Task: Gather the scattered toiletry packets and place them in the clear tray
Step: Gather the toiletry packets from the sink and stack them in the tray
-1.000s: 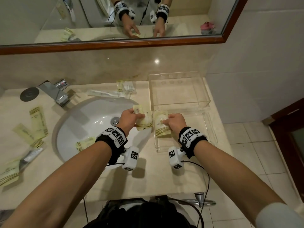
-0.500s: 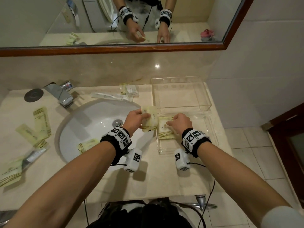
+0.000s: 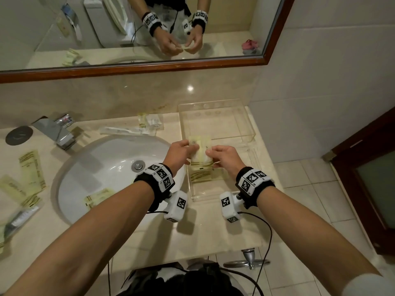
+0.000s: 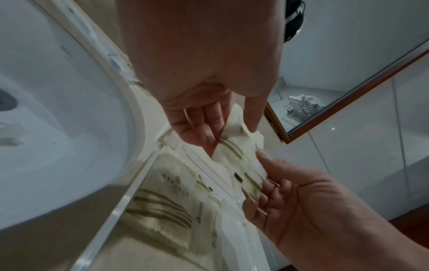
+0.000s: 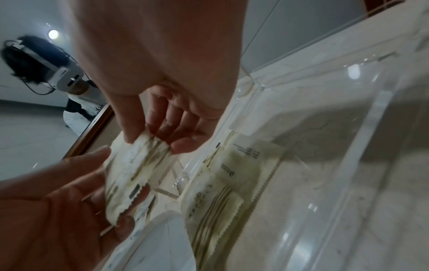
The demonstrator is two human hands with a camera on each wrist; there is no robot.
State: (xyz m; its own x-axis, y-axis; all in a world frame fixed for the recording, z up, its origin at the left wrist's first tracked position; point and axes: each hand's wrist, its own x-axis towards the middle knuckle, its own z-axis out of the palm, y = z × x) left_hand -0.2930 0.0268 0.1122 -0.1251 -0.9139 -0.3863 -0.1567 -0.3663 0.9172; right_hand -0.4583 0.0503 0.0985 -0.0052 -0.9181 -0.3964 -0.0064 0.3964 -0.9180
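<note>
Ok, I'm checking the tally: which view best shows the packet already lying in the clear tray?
Left wrist: the cream striped packet lies flat, unobstructed, in the clear acrylic tray. Right wrist shows it blurrier; in the head view, hands partly cover it.

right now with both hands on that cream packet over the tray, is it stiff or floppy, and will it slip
Probably floppy: the cream packet bends between the left hand and right hand. Likely light, since fingertip pinches alone hold it above the clear tray. Its film looks smooth, so it may slip; the serrated edge might help grip.

Cream striped packets [image 3: 201, 154] held above clear tray [image 3: 222, 194] holding one packet [image 3: 199, 175]
</note>
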